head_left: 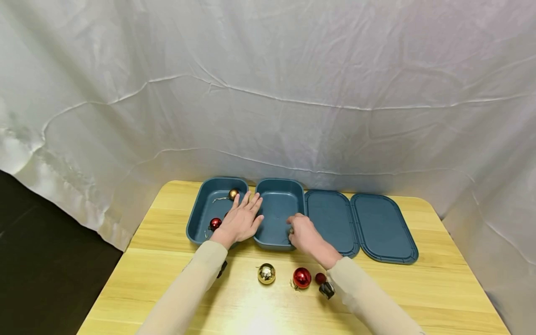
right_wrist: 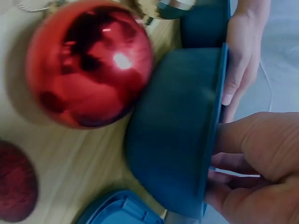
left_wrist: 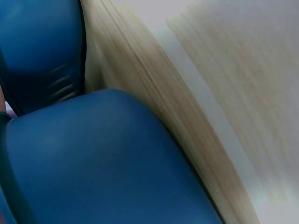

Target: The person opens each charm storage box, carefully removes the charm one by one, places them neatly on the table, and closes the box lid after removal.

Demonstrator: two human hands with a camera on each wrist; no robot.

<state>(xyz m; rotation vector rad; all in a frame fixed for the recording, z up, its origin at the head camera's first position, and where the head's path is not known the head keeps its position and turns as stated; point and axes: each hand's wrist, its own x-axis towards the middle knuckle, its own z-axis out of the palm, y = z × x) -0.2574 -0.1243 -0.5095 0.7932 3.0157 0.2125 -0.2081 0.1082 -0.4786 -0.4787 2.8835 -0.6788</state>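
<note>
Two blue-grey plastic boxes, a left box and a right box, stand side by side on the table. With fingers straight and spread, my left hand lies over the right side of the left box. Inside that box are a gold-brown bauble and a red bauble; another dark red one is mostly hidden by the hand. My right hand reaches over the near right rim of the right box, its fingers curled round a small gold-brown ornament, mostly hidden.
Two flat blue-grey lids, a nearer lid and a farther lid, lie right of the boxes. In front sit a shiny gold bauble, a shiny red bauble and a small dark red one. A pale curtain hangs behind the table.
</note>
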